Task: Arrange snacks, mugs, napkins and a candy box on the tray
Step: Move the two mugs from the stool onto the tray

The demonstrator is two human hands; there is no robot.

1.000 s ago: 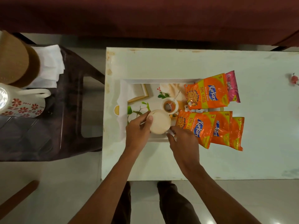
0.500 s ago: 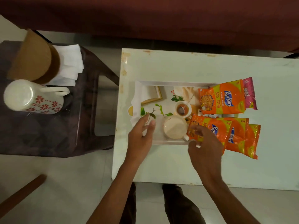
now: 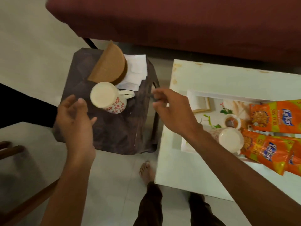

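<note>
A white mug with red flowers point(image 3: 108, 99) stands on the dark side stool point(image 3: 114, 131). Behind it a round brown candy box point(image 3: 108, 65) leans tilted on white napkins point(image 3: 136, 70). My left hand point(image 3: 74, 119) hovers open just left of the mug, not touching it. My right hand point(image 3: 172, 111) hangs open over the stool's right edge, right of the mug's handle. On the white table, the printed tray point(image 3: 195, 97) holds a second cream mug point(image 3: 230, 141) and orange snack packets point(image 3: 275, 118) point(image 3: 268, 152).
A dark red sofa point(image 3: 179, 22) runs along the back. The white table point(image 3: 211, 75) stands right of the stool with a narrow gap between them. My bare foot point(image 3: 145, 170) is on the tiled floor below. A wooden chair part point(image 3: 9, 149) shows at the left.
Both hands left the tray and swung left to the stool. The cream mug stays set down on the tray. The view has turned left, toward the stool.
</note>
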